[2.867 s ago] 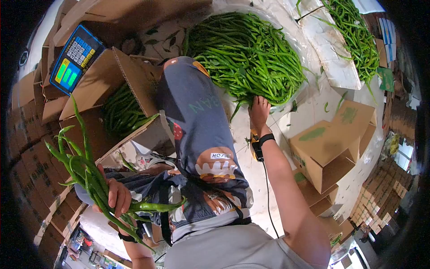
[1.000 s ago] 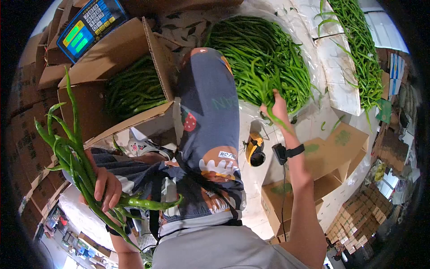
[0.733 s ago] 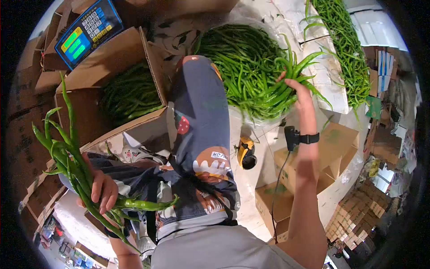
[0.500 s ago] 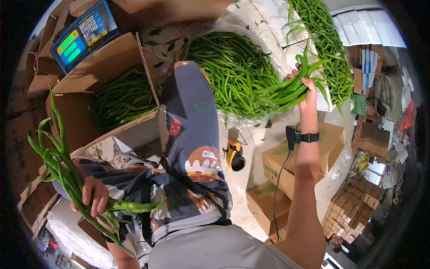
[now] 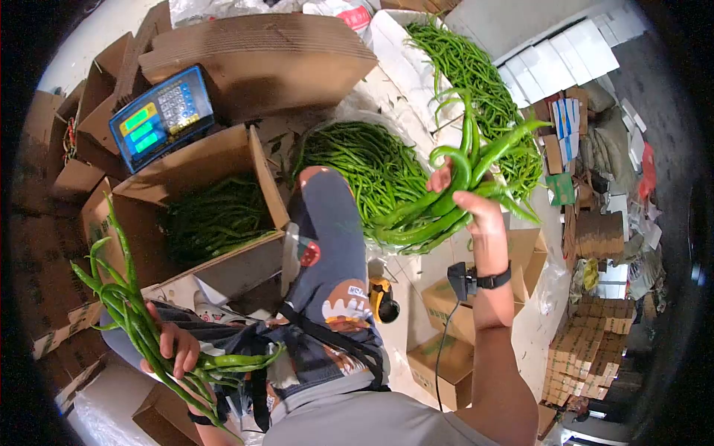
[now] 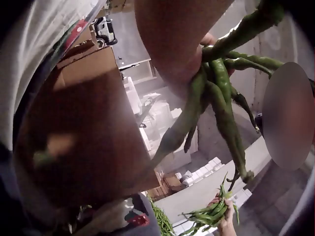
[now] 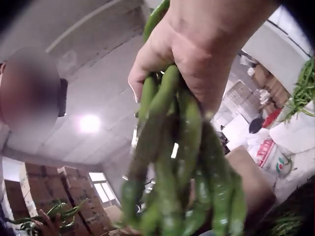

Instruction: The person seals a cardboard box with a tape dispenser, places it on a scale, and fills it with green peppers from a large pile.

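My left hand (image 5: 177, 351), low at the left of the head view, grips a bunch of long green chili peppers (image 5: 137, 320) whose tips fan upward. In the left wrist view several of these peppers (image 6: 221, 108) stick out past the fingers. My right hand (image 5: 476, 204) is raised at the right, thumb and fingers curled round a second bunch of green chili peppers (image 5: 424, 223). Close up in the right wrist view, that bunch (image 7: 170, 147) hangs from the hand (image 7: 197, 54). Behind it lies a big heap of green chilies (image 5: 364, 160) in clear plastic.
An open cardboard box (image 5: 238, 160) with chilies inside stands left of my knee, beside a scale display (image 5: 160, 119). More chilies (image 5: 465, 70) lie at the back right. A yellow-black roll-shaped object (image 5: 383, 299) and small cartons (image 5: 442, 360) sit on the floor at the right.
My right hand took a bunch of chilies from the heap, lifted it and brought it up at the right. My left hand kept hold of its bunch. The head view has tilted up.
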### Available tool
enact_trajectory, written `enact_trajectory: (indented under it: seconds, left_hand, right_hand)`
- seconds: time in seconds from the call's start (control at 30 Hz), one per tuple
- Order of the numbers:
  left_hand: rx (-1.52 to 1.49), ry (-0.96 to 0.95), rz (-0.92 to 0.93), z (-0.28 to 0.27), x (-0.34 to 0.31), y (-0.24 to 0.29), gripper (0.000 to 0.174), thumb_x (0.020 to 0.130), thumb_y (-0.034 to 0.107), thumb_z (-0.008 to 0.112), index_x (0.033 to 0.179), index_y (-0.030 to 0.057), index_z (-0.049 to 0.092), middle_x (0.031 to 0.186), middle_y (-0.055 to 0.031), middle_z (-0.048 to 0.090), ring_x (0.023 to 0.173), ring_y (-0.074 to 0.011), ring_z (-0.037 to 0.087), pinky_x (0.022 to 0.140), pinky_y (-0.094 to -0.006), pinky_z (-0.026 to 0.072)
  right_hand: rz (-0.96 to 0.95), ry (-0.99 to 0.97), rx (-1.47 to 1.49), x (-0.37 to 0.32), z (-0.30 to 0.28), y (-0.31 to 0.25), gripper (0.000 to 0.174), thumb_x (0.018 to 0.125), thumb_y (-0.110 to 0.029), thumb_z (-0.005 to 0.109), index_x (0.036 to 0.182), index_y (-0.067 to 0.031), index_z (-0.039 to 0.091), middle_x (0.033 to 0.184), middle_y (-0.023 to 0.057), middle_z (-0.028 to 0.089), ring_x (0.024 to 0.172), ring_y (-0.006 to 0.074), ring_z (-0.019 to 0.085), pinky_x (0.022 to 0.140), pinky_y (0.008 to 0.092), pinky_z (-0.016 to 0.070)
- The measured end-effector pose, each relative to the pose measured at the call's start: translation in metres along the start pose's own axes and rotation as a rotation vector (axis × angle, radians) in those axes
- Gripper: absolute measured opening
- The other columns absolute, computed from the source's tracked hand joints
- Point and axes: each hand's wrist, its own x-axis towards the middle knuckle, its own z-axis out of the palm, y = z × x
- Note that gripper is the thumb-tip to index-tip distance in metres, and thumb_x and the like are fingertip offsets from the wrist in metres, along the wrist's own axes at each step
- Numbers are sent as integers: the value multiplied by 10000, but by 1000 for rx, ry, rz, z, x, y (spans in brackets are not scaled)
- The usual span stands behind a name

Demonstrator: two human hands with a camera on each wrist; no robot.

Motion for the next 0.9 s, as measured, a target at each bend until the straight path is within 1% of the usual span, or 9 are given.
enact_trajectory:
  seconds: [0.1,0.2,0.3,0.37,0.43,0.47,0.57,0.73,0.9]
  left_hand:
    - [-13,2,39,1,-5,1,856,633,143,594,1364,102,152,836,-118,546,466,-214,582,408,-289,440]
    - [-41,-78,22,-1,-6,5,843,635,143,588,1360,86,160,844,-129,549,454,-210,576,413,-291,445]
    - [-60,-109,48,-3,-13,8,846,636,143,588,1360,77,155,855,-139,551,448,-208,574,425,-293,452]
    - [-71,-124,55,-1,-14,9,840,643,141,585,1359,73,152,855,-140,550,451,-207,574,433,-297,455]
    - [-85,-126,54,1,-15,8,832,648,135,582,1359,75,155,856,-148,547,449,-209,570,435,-301,452]
    - [-109,-145,36,-2,-19,10,825,647,127,579,1358,79,163,851,-152,545,445,-214,564,425,-304,445]
    - [-89,-47,91,3,-29,9,839,635,115,576,1361,88,155,850,-154,545,451,-222,567,407,-303,430]
    - [-75,-66,98,1,-33,10,826,664,117,577,1363,88,138,835,-143,539,454,-223,570,433,-309,442]
    - [-43,-120,60,4,-32,10,832,679,114,578,1365,79,108,858,-135,526,474,-228,578,460,-312,449]
  right_hand:
    - [-121,45,-492,-7,41,-20,466,650,-48,641,1079,1,464,921,69,549,838,124,532,773,270,429]
    - [-263,-14,-741,-11,63,-26,499,631,20,631,1093,15,441,952,91,527,826,144,539,746,283,450]
    - [-208,8,-691,-10,85,-30,423,635,-31,636,1021,3,466,999,103,526,874,169,520,767,292,425]
    - [-13,21,71,-8,93,-31,462,645,-114,644,1050,11,461,952,107,533,853,200,518,748,328,428]
    - [-71,-79,-152,-4,83,-26,542,645,-189,641,1110,0,437,892,107,534,833,217,510,718,354,427]
    - [68,-156,62,-2,74,-21,608,630,-199,627,1171,-28,406,841,96,524,795,221,506,728,356,413]
    - [130,-278,602,0,92,-22,527,589,-203,605,1064,-78,414,684,19,409,632,157,430,655,320,351]
    - [106,-463,850,0,97,-11,504,581,-201,601,1025,-99,387,687,10,373,576,139,406,605,308,332]
    - [88,-481,880,-4,101,-3,503,575,-204,605,1015,-93,390,779,20,357,610,148,428,608,315,354]
